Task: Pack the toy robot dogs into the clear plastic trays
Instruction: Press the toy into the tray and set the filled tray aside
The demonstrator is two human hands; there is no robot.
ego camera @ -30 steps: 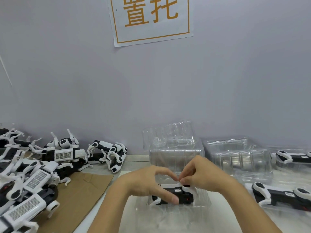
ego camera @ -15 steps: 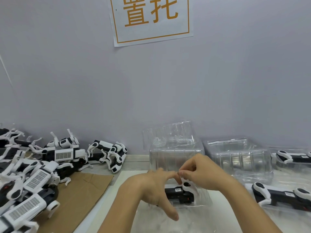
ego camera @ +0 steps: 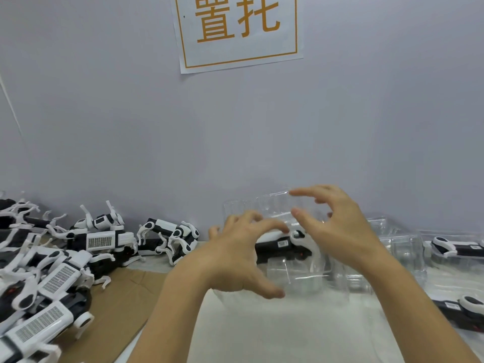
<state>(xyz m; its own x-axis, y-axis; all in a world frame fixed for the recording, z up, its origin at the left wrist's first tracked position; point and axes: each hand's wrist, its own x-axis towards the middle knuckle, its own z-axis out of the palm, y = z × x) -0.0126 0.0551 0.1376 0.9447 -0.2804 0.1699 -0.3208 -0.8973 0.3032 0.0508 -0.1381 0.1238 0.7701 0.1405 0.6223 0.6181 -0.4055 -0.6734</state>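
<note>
A black and white toy robot dog (ego camera: pixel 282 244) lies in a clear plastic tray (ego camera: pixel 301 279) held up in front of me. My left hand (ego camera: pixel 235 258) grips the tray's left end, fingers curled over the top and thumb on the near side. My right hand (ego camera: pixel 337 226) hovers over the tray's right end with thumb and forefinger spread apart; whether its palm touches the tray is hidden. A pile of loose robot dogs (ego camera: pixel 52 271) lies at the left. Packed dogs in trays (ego camera: pixel 455 248) sit at the right.
Stacked clear trays (ego camera: pixel 400 244) stand against the wall behind my hands. A sheet of brown cardboard (ego camera: pixel 123 307) lies under the dog pile at the left. White tabletop (ego camera: pixel 288 331) shows near me. A paper sign (ego camera: pixel 238 30) hangs on the wall.
The tray with the dog has risen from the table. My right hand let go of the dog's white leg and spread its fingers. My left hand shifted onto the tray's left end.
</note>
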